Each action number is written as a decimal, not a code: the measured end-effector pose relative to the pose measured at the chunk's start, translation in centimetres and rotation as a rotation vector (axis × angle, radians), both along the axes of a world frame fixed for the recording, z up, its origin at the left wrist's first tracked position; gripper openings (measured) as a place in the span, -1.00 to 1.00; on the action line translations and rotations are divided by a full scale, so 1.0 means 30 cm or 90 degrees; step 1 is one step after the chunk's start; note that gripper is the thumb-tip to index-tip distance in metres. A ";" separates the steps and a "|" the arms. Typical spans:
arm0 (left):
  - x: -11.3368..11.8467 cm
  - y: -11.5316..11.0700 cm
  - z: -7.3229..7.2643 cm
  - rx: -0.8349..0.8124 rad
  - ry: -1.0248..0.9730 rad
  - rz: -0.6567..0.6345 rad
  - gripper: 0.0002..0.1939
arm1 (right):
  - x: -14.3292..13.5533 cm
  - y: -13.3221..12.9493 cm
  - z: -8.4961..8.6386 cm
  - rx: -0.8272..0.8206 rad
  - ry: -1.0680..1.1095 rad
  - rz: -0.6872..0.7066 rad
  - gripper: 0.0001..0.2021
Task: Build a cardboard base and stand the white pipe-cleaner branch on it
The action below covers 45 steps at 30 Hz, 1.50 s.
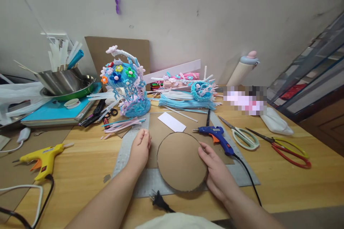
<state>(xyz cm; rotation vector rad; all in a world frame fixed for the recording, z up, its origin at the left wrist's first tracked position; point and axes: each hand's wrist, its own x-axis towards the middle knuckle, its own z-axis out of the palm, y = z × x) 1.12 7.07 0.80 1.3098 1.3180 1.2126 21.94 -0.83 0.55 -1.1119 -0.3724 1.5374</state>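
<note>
My right hand (216, 168) grips the right edge of a round cardboard disc (182, 161), thumb on top and fingers beneath. The disc's cut rim looks dark. My left hand (140, 148) is closed in a loose fist left of the disc, apart from it; nothing shows between its fingers. Below the disc lie a brown cardboard sheet (154, 128) and a grey cutting mat (122, 164). A white paper strip (172, 122) rests on the sheet. Just beyond my right hand lies a blue glue gun (215, 134), its nozzle pointing left.
On the right lie scissors with pale green handles (245, 137) and scissors with red and yellow handles (290, 148). A yellow glue gun (44, 159) is at left. Behind stand a flower-covered pipe-cleaner ornament (125, 82) and pipe-cleaner bundles (185, 101). A black plug (159, 200) lies in front.
</note>
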 end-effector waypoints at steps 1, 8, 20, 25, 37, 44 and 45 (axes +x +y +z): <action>-0.003 -0.002 0.003 0.010 0.011 -0.002 -0.69 | 0.002 0.001 -0.002 0.000 0.004 0.002 -0.63; -0.011 -0.021 0.012 0.050 0.141 -0.035 -0.69 | 0.011 0.013 -0.009 -0.024 0.034 -0.011 -0.68; -0.108 0.002 0.076 0.055 0.401 -0.174 -0.71 | 0.045 -0.008 -0.020 -0.097 0.222 -0.028 -0.53; -0.161 0.001 0.056 0.100 0.627 -0.120 -0.52 | 0.063 -0.002 -0.026 -0.113 0.257 -0.021 -0.52; -0.072 -0.062 0.098 0.192 0.429 -0.104 -0.72 | 0.026 0.006 -0.016 -0.043 0.204 -0.068 -0.60; 0.010 -0.116 0.052 0.186 0.329 -0.142 -0.56 | 0.014 -0.007 0.008 0.010 0.119 -0.044 -0.66; 0.011 -0.114 0.052 0.186 0.305 -0.135 -0.53 | 0.011 -0.007 0.021 0.025 0.092 -0.031 -0.66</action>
